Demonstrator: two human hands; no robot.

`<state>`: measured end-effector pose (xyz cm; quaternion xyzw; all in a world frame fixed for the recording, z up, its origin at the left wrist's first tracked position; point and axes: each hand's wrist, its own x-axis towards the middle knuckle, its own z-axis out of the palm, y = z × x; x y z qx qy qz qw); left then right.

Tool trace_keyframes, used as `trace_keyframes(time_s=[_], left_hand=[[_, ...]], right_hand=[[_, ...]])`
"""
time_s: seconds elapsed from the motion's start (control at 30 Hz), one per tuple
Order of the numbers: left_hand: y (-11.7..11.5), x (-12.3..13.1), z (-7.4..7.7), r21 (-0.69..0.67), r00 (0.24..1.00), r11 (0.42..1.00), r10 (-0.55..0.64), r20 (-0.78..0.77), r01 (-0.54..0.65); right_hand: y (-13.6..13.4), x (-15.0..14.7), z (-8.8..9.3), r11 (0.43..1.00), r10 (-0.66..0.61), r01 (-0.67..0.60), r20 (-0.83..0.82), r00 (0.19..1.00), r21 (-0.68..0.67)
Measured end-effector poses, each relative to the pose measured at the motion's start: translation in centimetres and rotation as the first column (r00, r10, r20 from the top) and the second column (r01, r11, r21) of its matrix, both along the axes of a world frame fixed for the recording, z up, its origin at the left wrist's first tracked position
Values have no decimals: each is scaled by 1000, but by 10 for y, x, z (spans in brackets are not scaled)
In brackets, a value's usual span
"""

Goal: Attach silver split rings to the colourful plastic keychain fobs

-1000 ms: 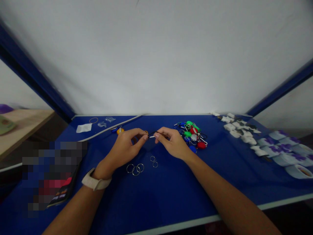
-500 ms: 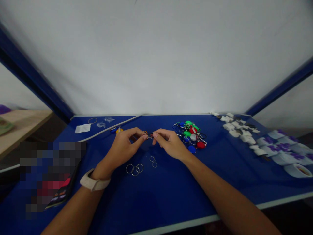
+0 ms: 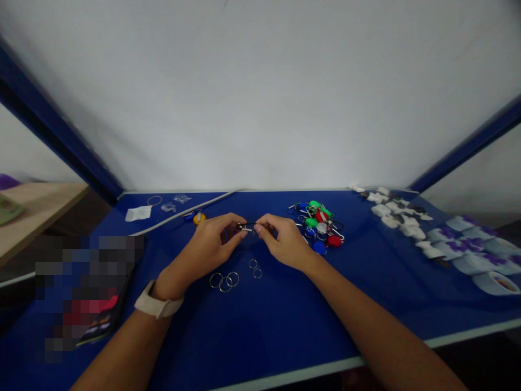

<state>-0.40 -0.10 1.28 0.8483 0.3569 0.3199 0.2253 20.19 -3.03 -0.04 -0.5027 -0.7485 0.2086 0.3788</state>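
Above the middle of the blue table, both hands work close together on a small black and silver carabiner clip (image 3: 247,229). My left hand (image 3: 215,238), with a pale band at its wrist, pinches the clip's left end between thumb and fingers. The thumb and fingers of my right hand (image 3: 280,239) close on its dark right end. Fingers cover much of the clip, so whatever is attached to it is hidden. Below the hands lie two small split rings (image 3: 257,273) and a group of larger split rings (image 3: 226,284).
Coloured round key reels with clips (image 3: 321,224) are heaped on the right. A yellow reel (image 3: 199,218) lies behind my left hand, near a grey cable (image 3: 179,216). White-wrapped pieces (image 3: 391,220) and rolls (image 3: 494,283) stand far right. A blurred-out phone (image 3: 103,304) lies left.
The clip has turned between my fingers, and more of its dark edge and silver part shows. The orange bit at my left fingertips is no longer visible. Both hands stay nearly in place.
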Motion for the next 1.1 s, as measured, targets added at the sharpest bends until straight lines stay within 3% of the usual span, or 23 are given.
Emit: trace_keyframes(time_s=[0.27,0.5,0.7,1.1], left_hand=[[5,-3,-15,260,995,961,-81,-64,95],[1,3,-16,408,962,905,-3,-274,119],[-4,10,-16,444,930,889,61,-362,114],[-5,11,-18,447,924,889,86,-372,97]], right_hand=[[-1,-2,0,1000,23,-24,86,996,16],[-3,-4,1,999,13,-17,89,996,42],[-4,-6,1,999,11,-15,77,997,48],[-4,-8,2,999,4,-4,3,1000,51]])
